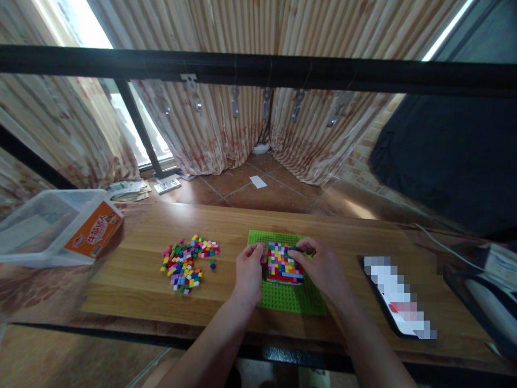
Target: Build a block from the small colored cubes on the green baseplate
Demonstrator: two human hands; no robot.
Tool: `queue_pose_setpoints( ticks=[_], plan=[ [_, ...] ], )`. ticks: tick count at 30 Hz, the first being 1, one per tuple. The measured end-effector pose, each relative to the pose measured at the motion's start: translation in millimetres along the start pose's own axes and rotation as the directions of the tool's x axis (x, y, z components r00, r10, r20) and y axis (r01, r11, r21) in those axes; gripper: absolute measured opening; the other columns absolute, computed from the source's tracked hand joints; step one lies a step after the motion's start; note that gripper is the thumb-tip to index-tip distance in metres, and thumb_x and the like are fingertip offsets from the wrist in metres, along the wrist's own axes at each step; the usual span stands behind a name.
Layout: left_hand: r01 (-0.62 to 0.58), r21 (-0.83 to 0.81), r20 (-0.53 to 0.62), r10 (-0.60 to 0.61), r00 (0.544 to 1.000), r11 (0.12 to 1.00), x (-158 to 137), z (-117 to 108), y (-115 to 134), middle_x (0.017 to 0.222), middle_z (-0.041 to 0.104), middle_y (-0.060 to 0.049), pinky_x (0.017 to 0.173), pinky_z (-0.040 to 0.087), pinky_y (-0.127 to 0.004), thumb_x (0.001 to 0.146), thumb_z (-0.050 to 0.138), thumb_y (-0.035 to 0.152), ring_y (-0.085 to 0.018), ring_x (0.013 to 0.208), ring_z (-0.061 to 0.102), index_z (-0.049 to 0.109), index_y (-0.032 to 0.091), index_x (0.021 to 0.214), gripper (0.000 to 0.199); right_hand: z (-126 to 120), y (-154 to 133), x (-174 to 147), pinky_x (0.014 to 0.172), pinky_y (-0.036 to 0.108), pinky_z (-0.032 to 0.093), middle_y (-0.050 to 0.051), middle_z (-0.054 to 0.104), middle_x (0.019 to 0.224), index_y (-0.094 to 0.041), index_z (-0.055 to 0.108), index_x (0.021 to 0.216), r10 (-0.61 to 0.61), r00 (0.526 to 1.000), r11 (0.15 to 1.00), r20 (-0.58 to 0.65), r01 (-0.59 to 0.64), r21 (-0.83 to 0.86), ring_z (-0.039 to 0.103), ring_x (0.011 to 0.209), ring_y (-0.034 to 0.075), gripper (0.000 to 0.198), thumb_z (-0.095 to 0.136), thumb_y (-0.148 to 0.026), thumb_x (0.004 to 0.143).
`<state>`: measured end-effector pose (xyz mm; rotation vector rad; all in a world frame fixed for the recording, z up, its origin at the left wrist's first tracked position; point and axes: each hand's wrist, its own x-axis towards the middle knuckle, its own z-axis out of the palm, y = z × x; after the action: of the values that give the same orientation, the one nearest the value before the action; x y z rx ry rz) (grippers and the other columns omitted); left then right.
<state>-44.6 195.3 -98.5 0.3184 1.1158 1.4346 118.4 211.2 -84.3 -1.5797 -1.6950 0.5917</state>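
A block built of many small coloured toy bricks (283, 263) stands on a green studded baseplate (291, 304) in the middle of the wooden table. My right hand (322, 265) is at the block's upper right edge, thumb and forefinger closed around what looks like a dark blue toy brick (298, 249). On the block's left side is my left hand (249, 269), fingers curled and pinched together close against it. Whatever sits between those fingertips is too small to make out. Farther left lies a loose heap of mixed-colour toy bricks (183, 264), with a couple of bricks (212, 265) apart from it.
A clear plastic bin (52, 215) with an orange label stands at the left end of the wooden table (137, 280). A phone (398, 302) with a blurred screen lies right of the baseplate. A black metal bar (250, 70) crosses in front of the curtains.
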Motion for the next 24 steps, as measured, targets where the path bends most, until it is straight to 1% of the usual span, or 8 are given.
queue_pose_setpoints(
  ticks=[2,4,9,12,17,21,24],
  plan=[
    [0.003,0.000,-0.003,-0.003,1.000,1.000,0.2,-0.3,0.3,0.060,0.059,0.002,0.056,0.032,-0.022,0.056,0.082,0.037,-0.007,0.054,0.044,0.067,0.013,0.072,0.032,-1.6,0.4,0.5,0.066,0.032,0.045,0.002,0.067,0.069,-0.023,0.065,0.069,0.023,0.999,0.999,0.040,-0.025,0.041,0.060,0.067,0.019,0.018,0.064,-0.039,0.078],
    [0.009,0.000,0.000,-0.009,1.000,1.000,0.2,-0.4,0.6,0.061,0.059,0.002,0.056,0.032,-0.022,0.056,0.082,0.037,-0.007,0.054,0.044,0.068,0.013,0.073,0.033,-3.2,1.1,1.1,0.066,0.032,0.045,0.001,0.068,0.070,-0.023,0.067,0.071,0.022,0.997,0.997,0.072,-0.027,0.069,0.061,0.068,0.019,0.019,0.061,-0.038,0.081],
    [0.005,0.008,-0.002,-0.005,1.000,1.000,0.1,-0.2,1.0,0.061,0.060,0.001,0.056,0.031,-0.022,0.056,0.083,0.036,-0.007,0.054,0.045,0.068,0.013,0.073,0.032,-5.3,2.5,4.4,0.074,0.033,0.046,0.003,0.071,0.081,-0.023,0.069,0.077,-0.059,0.996,0.998,0.070,0.057,0.031,0.063,0.079,0.020,0.019,0.057,-0.035,0.084],
    [0.006,0.011,0.000,-0.006,1.000,1.000,0.0,-0.4,1.3,0.062,0.060,0.001,0.056,0.031,-0.022,0.056,0.082,0.036,-0.007,0.055,0.045,0.068,0.013,0.073,0.032,-5.4,2.4,6.6,0.075,0.033,0.046,0.003,0.070,0.085,-0.023,0.069,0.077,-0.083,0.994,0.997,0.066,0.082,0.015,0.062,0.080,0.020,0.019,0.056,-0.034,0.084],
    [0.006,0.015,0.013,-0.006,1.000,1.000,0.3,-1.1,2.0,0.060,0.059,0.001,0.056,0.032,-0.022,0.056,0.083,0.036,-0.007,0.054,0.045,0.068,0.013,0.071,0.031,-2.8,5.3,7.9,0.073,0.032,0.047,0.004,0.072,0.088,-0.024,0.071,0.080,-0.071,0.994,0.997,0.078,0.067,0.050,0.064,0.083,0.020,0.020,0.056,-0.035,0.085],
    [-0.003,0.028,0.015,0.002,1.000,1.000,1.3,-2.1,1.9,0.061,0.059,0.002,0.055,0.032,-0.022,0.056,0.083,0.037,-0.007,0.054,0.044,0.069,0.013,0.072,0.033,0.9,9.3,7.3,0.080,0.033,0.049,0.004,0.074,0.095,-0.023,0.074,0.087,-0.053,0.993,0.993,0.106,0.041,0.114,0.066,0.090,0.020,0.022,0.055,-0.034,0.087],
    [-0.005,0.038,0.010,0.004,1.000,0.999,2.0,-2.7,0.8,0.063,0.060,0.001,0.056,0.032,-0.022,0.055,0.084,0.037,-0.007,0.056,0.045,0.069,0.012,0.073,0.034,2.6,8.9,7.4,0.083,0.034,0.050,0.004,0.074,0.094,-0.024,0.075,0.086,-0.053,0.993,0.991,0.110,0.038,0.131,0.067,0.089,0.020,0.021,0.056,-0.033,0.086]
  ],
)
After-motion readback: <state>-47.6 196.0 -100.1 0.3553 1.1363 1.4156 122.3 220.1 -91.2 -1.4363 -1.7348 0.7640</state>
